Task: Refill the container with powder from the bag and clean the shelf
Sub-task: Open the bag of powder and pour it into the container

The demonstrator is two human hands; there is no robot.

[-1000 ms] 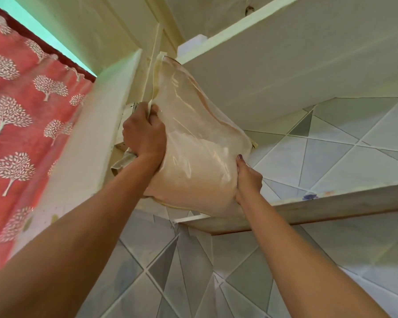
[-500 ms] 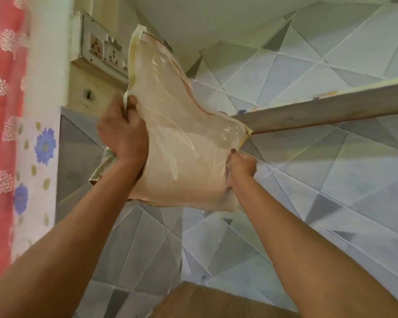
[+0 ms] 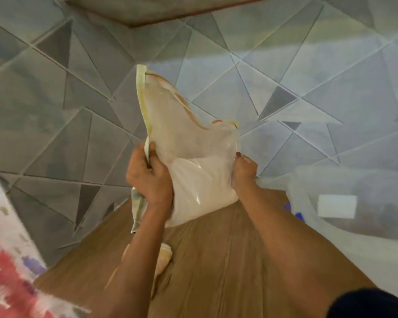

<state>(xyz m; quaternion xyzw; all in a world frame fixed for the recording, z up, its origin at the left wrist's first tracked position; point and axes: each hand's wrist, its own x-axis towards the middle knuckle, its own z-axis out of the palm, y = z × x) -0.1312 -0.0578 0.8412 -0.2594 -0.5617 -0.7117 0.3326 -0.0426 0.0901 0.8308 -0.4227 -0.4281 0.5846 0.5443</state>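
A clear plastic bag [image 3: 189, 157] with pale powder in its lower half is held upright in front of the tiled wall, just above the wooden surface [image 3: 216, 260]. My left hand [image 3: 149, 177] grips the bag's left edge, together with a pale cloth [image 3: 138, 210] that hangs down below the fingers. My right hand [image 3: 244, 173] pinches the bag's right side. The bag's top edge is yellowish and floppy. No refill container is clearly seen.
A large translucent plastic bag or tub with a white label [image 3: 337, 206] lies at the right on the wooden surface. A small yellowish object [image 3: 164, 255] lies under my left forearm. A shelf underside [image 3: 161, 8] is overhead. A red patterned curtain [image 3: 7, 271] hangs at the left.
Both hands have brought the bag down from the high shelf to just above the wooden surface. The view has tilted downward with it.
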